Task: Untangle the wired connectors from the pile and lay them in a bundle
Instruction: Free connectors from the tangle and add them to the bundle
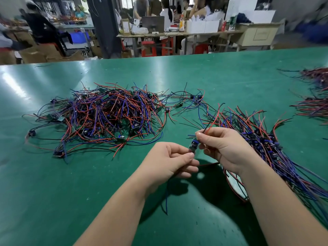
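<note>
Brightness: bright, even indoor light over the table [230, 77]; no dim corners
Glare: pale streaks on the green top at far left; a softer sheen toward the far edge
Shadows: dark, soft-edged patch under the left hand [170, 160] and right hand [225, 148], falling toward the viewer; thin shadows under the pile [106, 112]
Focus: hands, connector [193, 145] and pile sharp
Blur: people [166, 11] and room behind smeared; worst at the upper corners
Distortion: wide-angle; table's far edge bows; forearms stretched at the bottom

green table [53, 174], red stools [148, 48], cardboard boxes [33, 55], people [141, 6] beyond
</note>
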The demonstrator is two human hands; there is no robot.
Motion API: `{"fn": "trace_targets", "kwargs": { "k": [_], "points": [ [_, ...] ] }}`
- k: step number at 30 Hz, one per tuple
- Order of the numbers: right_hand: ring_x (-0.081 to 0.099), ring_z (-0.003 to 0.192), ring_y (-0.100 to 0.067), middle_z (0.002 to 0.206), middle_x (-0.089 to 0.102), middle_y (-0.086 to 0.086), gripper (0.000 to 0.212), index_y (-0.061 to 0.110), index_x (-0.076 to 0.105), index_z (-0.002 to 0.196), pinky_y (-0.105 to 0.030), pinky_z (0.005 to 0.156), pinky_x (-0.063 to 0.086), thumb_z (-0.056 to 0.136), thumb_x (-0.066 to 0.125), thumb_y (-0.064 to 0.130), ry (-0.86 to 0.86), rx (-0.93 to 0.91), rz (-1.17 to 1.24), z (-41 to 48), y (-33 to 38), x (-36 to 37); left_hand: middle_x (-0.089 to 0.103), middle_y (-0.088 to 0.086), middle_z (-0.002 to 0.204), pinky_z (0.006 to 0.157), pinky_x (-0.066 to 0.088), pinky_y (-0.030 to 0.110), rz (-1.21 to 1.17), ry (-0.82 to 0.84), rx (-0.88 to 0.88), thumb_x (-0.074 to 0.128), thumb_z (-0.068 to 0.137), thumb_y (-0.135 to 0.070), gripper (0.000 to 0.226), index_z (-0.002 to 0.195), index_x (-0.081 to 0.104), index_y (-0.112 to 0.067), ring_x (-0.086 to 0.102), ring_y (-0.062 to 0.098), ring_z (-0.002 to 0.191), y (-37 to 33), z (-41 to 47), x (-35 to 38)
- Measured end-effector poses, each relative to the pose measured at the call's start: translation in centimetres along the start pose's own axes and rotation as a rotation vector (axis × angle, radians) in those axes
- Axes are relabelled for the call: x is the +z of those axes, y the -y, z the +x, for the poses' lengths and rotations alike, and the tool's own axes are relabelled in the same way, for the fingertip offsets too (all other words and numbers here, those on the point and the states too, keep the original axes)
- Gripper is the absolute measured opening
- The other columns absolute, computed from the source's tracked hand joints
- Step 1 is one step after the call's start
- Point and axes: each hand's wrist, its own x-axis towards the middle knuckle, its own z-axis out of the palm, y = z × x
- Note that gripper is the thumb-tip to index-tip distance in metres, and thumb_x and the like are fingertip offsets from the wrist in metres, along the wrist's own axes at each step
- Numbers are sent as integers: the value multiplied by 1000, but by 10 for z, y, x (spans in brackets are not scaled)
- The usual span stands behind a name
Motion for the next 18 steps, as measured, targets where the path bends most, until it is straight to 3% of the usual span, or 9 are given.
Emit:
{"fn": "trace_targets", "kwargs": {
  "k": [9,13,18],
  "points": [
    [54,43,-6,51,58,-1,9,4,63,67,-12,44,45,76,67,5,-36,-25,86,2,0,-1,73,7,78,57,55,20,-27,250,-88,46,99,-18,21,90,61,-7,71,14,68,-1,-4,1],
    [55,44,-5,53,60,-1,13,4,63,70,-13,45,45,63,69,12,-52,-35,94,2,2,-2,73,7,79,58,56,21,-17,239,-87,46,100,-20,21,89,60,-9,71,14,68,2,-3,1],
    [54,46,-7,57,60,-3,10,10,65,66,-15,44,46,62,71,16,-29,-44,69,2,1,-2,73,5,77,57,55,21,5,209,-83,46,100,-20,19,90,58,-8,70,13,65,5,-2,4]
  ]
}}
